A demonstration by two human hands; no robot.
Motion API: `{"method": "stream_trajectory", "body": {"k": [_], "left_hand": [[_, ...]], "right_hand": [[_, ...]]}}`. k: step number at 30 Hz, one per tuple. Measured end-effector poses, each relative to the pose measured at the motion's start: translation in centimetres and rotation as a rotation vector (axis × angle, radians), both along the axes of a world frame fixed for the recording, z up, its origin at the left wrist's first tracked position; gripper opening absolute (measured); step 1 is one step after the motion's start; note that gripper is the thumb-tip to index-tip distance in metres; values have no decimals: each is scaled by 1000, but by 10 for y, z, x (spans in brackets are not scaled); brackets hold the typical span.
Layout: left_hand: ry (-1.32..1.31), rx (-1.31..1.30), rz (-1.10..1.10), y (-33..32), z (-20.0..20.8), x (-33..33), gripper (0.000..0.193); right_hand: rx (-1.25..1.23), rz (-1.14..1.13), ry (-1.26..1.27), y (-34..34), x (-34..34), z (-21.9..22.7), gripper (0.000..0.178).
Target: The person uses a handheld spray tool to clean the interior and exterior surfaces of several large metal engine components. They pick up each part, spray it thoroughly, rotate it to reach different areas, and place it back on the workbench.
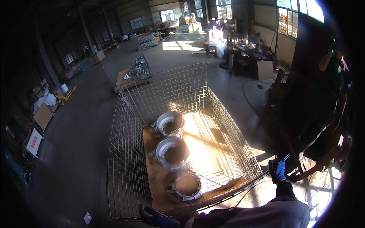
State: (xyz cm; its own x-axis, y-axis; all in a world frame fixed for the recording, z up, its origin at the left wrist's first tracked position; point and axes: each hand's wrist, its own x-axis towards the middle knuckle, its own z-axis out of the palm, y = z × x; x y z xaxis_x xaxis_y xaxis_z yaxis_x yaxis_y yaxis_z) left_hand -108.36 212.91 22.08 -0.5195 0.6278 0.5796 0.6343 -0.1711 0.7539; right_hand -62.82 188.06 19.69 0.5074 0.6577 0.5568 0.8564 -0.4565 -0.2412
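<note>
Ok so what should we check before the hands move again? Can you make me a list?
1. Left hand free: ok, it looks open by the cage's near edge.
2. Right hand free: cannot tell, its fingers are too dark to see its grip.
3. Pale ring-shaped castings inside the cage: ok, three show in a row toward its left side.
4. Far mesh wall standing: ok, it is up.
5. Brown board easy to see: not ok, bright sunlight washes out part of it.
</note>
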Motion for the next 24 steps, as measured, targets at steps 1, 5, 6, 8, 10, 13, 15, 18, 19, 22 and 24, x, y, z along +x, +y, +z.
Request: {"method": "stream_trajectory", "body": {"k": [1, 5, 6, 8, 10, 13, 15, 18, 19, 22, 24], "left_hand": [[40, 31, 14, 4, -5, -3, 23], [94, -25, 20, 16, -19, -17, 26], [154, -72, 33, 18, -23, -20, 27], [199, -124, 19, 23, -43, -29, 29], [153, -146, -5, 38, -77, -44, 31], [-44, -77, -143, 33, -80, -45, 32], [-48, -200, -157, 22, -58, -43, 34], [-66, -254, -279, 18, -44, -50, 38], [-116, -265, -307, 21, -47, -55, 39], [-382, -328, -594, 18, -47, -73, 44], [-737, -234, -886, 6, -30, -92, 48]], "right_hand": [[-13, -14, -8, 2, -6, -1, 16], [-43, -64, -64, 9, -21, 6, 19], [-55, -72, -79, 10, -27, 9, 20], [5, -148, -231, 14, -42, 4, 21], [6, -233, -310, 22, -51, -9, 22], [99, -158, -302, 34, -83, -9, 22], [9, 25, -276, 73, -159, 31, 28], [-82, 486, -39, 125, -244, 35, 37], [-158, 624, 68, 142, -266, 33, 40], [-480, 677, 188, 165, -303, 22, 34], [-522, 676, 232, 179, -300, 2, 31]]}}
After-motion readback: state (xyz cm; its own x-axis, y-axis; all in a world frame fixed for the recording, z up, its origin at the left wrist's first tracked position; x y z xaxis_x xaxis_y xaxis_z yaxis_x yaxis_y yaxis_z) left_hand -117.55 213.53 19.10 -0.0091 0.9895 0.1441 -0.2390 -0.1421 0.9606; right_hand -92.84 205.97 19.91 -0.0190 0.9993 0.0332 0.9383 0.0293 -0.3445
